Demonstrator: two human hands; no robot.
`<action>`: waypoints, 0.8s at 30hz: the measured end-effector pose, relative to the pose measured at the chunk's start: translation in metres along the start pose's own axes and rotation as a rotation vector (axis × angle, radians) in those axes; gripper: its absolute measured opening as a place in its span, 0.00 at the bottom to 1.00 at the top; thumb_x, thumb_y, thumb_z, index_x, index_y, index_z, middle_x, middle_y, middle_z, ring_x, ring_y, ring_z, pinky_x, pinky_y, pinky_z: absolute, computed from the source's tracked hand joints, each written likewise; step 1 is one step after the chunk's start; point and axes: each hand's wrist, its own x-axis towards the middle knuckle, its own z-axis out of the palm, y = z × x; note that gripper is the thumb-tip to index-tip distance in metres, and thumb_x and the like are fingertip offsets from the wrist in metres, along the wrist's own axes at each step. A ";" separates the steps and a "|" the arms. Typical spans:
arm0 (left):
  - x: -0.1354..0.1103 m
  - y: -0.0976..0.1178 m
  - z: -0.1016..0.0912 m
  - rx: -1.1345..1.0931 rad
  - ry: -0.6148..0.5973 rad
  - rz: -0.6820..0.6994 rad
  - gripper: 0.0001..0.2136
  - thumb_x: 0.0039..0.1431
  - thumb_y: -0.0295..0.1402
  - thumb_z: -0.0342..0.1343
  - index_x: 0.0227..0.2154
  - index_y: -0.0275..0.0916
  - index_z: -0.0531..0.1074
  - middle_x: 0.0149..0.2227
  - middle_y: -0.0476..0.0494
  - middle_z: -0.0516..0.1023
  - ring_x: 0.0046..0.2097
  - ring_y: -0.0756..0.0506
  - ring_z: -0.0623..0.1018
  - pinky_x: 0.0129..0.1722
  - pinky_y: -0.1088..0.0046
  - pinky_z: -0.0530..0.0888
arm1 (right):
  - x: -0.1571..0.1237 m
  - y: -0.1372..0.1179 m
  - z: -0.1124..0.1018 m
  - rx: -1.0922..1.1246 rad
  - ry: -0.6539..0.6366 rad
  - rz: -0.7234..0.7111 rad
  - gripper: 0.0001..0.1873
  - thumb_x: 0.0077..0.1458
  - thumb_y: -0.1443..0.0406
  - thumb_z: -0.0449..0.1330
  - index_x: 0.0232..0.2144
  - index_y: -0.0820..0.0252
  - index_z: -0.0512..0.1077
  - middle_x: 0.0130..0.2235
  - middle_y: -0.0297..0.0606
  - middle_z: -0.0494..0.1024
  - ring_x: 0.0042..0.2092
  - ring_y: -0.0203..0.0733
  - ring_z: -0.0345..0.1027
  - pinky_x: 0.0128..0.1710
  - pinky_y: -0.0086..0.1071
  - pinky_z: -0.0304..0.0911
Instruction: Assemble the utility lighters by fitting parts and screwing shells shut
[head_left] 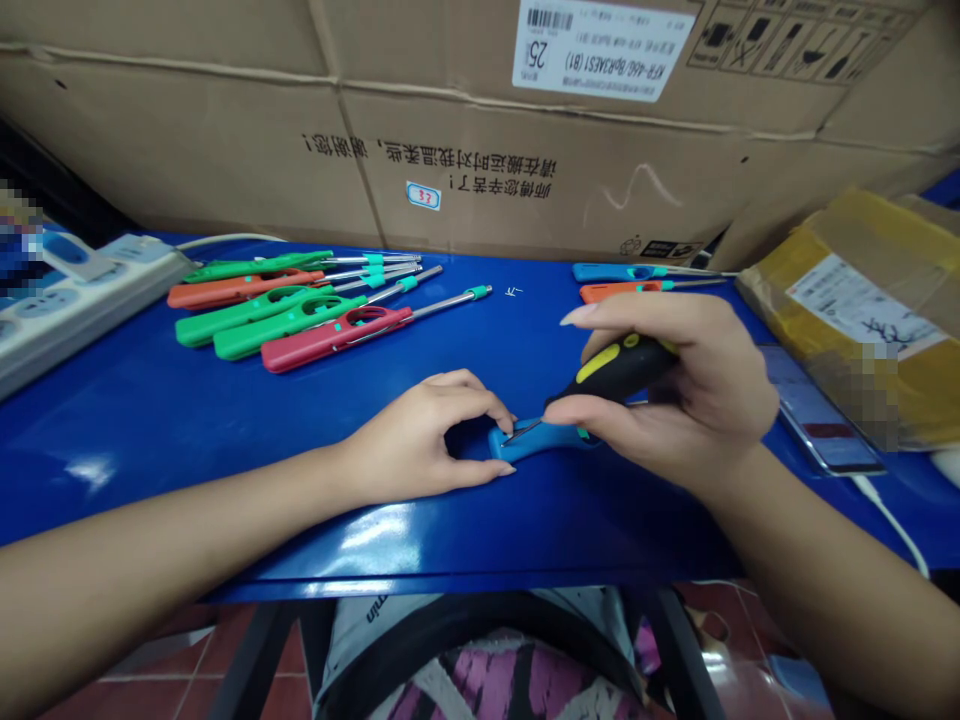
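Note:
My right hand [675, 385] is closed round a black and yellow screwdriver [619, 365], its tip pressed onto a blue stick lighter [536, 440] lying flat on the blue table [150, 420]. My left hand [427, 440] pinches the left end of that blue stick lighter between thumb and fingers. Most of the lighter's body is hidden under my right hand.
Several green and red stick lighters [307, 310] lie in a group at the back left. A blue and an orange lighter [637, 282] rest at the back right. Cardboard boxes [465, 130] wall off the back, a power strip [67, 290] sits left, and a taped parcel [862, 310] and a phone [817, 415] sit right.

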 end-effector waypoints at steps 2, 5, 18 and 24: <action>0.000 0.000 0.000 0.005 -0.002 -0.006 0.11 0.57 0.36 0.67 0.40 0.39 0.76 0.40 0.46 0.82 0.44 0.45 0.77 0.49 0.68 0.74 | -0.001 -0.002 -0.001 0.066 -0.029 0.060 0.23 0.60 0.61 0.63 0.57 0.48 0.71 0.50 0.38 0.81 0.37 0.45 0.77 0.34 0.39 0.78; 0.000 0.000 0.000 0.011 -0.006 -0.019 0.11 0.58 0.36 0.67 0.41 0.39 0.76 0.41 0.47 0.82 0.45 0.45 0.77 0.49 0.67 0.74 | -0.003 -0.005 -0.001 0.259 -0.115 0.240 0.27 0.64 0.63 0.56 0.64 0.46 0.63 0.55 0.41 0.77 0.46 0.48 0.77 0.30 0.37 0.77; 0.014 0.014 0.004 0.139 -0.048 -0.135 0.10 0.58 0.32 0.66 0.41 0.37 0.76 0.42 0.43 0.81 0.45 0.41 0.80 0.46 0.64 0.76 | 0.026 -0.003 -0.002 0.240 -0.402 0.195 0.30 0.66 0.62 0.55 0.68 0.50 0.57 0.53 0.38 0.78 0.41 0.40 0.76 0.38 0.34 0.77; 0.029 0.013 0.004 0.080 -0.067 -0.191 0.11 0.54 0.31 0.65 0.40 0.37 0.76 0.39 0.44 0.82 0.42 0.42 0.81 0.44 0.64 0.77 | 0.021 0.018 0.008 0.041 -0.153 0.108 0.23 0.58 0.54 0.65 0.53 0.54 0.71 0.53 0.39 0.78 0.41 0.41 0.75 0.37 0.33 0.76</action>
